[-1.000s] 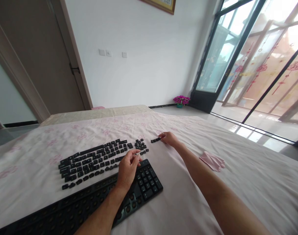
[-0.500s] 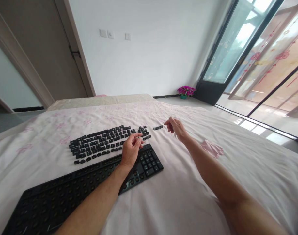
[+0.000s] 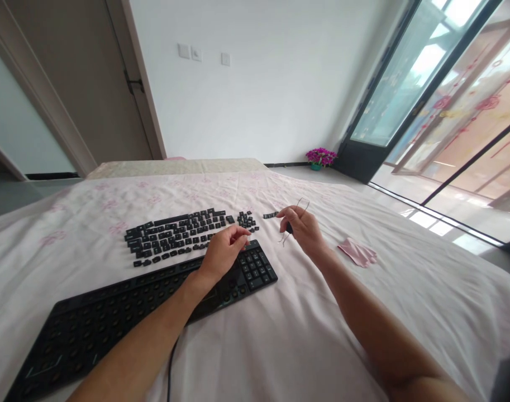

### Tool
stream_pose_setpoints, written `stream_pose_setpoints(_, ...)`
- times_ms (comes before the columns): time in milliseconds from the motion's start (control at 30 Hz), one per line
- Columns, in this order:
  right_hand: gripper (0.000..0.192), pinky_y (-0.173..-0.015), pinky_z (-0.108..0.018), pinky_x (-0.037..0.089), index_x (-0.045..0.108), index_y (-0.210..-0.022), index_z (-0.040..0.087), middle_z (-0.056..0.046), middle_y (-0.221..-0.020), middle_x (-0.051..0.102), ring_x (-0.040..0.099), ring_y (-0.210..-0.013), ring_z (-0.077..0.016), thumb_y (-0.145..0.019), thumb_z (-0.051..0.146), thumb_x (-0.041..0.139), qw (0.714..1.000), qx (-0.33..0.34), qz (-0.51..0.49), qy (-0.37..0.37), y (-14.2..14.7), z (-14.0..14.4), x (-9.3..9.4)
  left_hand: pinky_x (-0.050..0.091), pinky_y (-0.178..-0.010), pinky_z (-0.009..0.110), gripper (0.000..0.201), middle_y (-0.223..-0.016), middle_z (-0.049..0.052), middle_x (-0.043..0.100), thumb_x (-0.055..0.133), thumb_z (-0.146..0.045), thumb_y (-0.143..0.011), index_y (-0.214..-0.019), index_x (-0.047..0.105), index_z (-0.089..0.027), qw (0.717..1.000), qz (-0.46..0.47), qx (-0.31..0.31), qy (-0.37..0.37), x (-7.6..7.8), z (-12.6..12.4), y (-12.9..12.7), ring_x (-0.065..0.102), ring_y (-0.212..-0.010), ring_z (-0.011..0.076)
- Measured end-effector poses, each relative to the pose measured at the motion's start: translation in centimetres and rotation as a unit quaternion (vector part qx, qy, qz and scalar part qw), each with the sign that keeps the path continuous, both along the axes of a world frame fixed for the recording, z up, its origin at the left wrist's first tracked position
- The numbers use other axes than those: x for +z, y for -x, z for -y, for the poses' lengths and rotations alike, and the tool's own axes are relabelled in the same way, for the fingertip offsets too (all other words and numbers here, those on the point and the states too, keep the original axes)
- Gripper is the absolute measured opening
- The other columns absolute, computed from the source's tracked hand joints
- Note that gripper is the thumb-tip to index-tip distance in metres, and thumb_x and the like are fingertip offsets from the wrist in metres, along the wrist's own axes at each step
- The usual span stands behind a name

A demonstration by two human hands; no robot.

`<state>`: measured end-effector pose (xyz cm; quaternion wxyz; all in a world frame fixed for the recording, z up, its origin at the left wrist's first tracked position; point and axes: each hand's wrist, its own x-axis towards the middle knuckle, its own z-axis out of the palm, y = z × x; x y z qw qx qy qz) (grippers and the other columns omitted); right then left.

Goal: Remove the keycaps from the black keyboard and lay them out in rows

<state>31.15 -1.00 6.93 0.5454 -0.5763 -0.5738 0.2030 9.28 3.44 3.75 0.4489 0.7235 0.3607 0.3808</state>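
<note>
A black keyboard lies on the pink sheet with most of its keys off; only its number pad still has caps. Several loose black keycaps are laid out in rows behind it. My left hand hovers over the keyboard's right part, fingers pinched; whether it holds something is unclear. My right hand is raised over the sheet, gripping a thin wire keycap puller. A short row of keycaps lies just left of it.
A folded pink cloth lies on the sheet to the right. The bed spreads wide under everything. A flower pot stands on the floor by the wall, with glass doors on the right and a wooden door on the left.
My right hand left the short keycap row, lifted off the sheet and came nearer, with the wire puller showing in it. My left hand stayed over the keyboard. The camera tilted down.
</note>
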Motion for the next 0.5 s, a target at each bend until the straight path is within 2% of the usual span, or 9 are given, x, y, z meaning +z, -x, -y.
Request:
stream_pose_setpoints(133, 0.041, -0.040, -0.022, 0.025, 0.063, -0.083, 0.017, 0.000, -0.056, 0.062, 0.036, -0.041, -0.0083, -0.087, 0.057, 0.055, 0.997, 0.012, -0.074, -0.006, 1.3, 0.8, 0.3, 0.049, -0.077, 0.029, 0.017, -0.088, 0.000, 0.074, 0.056, -0.026, -0.086, -0.092, 0.071, -0.024, 0.990, -0.098, 0.018, -0.097, -1.0, 0.4, 1.5, 0.068, -0.083, 0.0187)
stream_pose_setpoints(267, 0.061, -0.040, -0.023, 0.028, 0.065, -0.088, 0.017, -0.003, -0.063, 0.065, 0.039, -0.041, -0.0090, -0.090, 0.070, 0.035, 0.997, 0.010, -0.078, -0.017, 1.4, 0.9, 0.0, 0.048, -0.083, 0.033, 0.018, -0.096, 0.001, 0.073, 0.053, -0.023, -0.088, -0.093, 0.070, -0.024, 0.974, -0.143, 0.046, -0.169, -2.3, 0.4, 2.5, 0.066, -0.092, 0.0207)
stream_pose_setpoints(400, 0.069, -0.043, -0.026, 0.033, 0.067, -0.088, 0.017, -0.003, -0.059, 0.063, 0.042, -0.042, -0.0112, -0.090, 0.072, 0.026, 0.996, -0.062, -0.061, -0.018, -1.0, 0.1, -1.3, 0.046, -0.087, 0.038, 0.015, -0.096, 0.004, 0.071, 0.056, -0.017, -0.086, -0.090, 0.069, -0.023, 0.954, -0.173, 0.057, -0.240, -3.4, 0.2, 2.7, 0.062, -0.096, 0.0234)
stream_pose_setpoints(500, 0.065, -0.050, -0.026, 0.039, 0.068, -0.088, 0.016, -0.002, -0.049, 0.056, 0.048, -0.047, -0.0140, -0.092, 0.067, 0.028, 0.992, -0.120, 0.016, 0.037, -3.9, -0.8, -2.5, 0.046, -0.088, 0.038, 0.016, -0.094, 0.004, 0.071, 0.056, -0.014, -0.085, -0.090, 0.069, -0.023, 0.948, -0.172, 0.045, -0.263, -3.8, 0.3, 2.6, 0.062, -0.094, 0.0228)
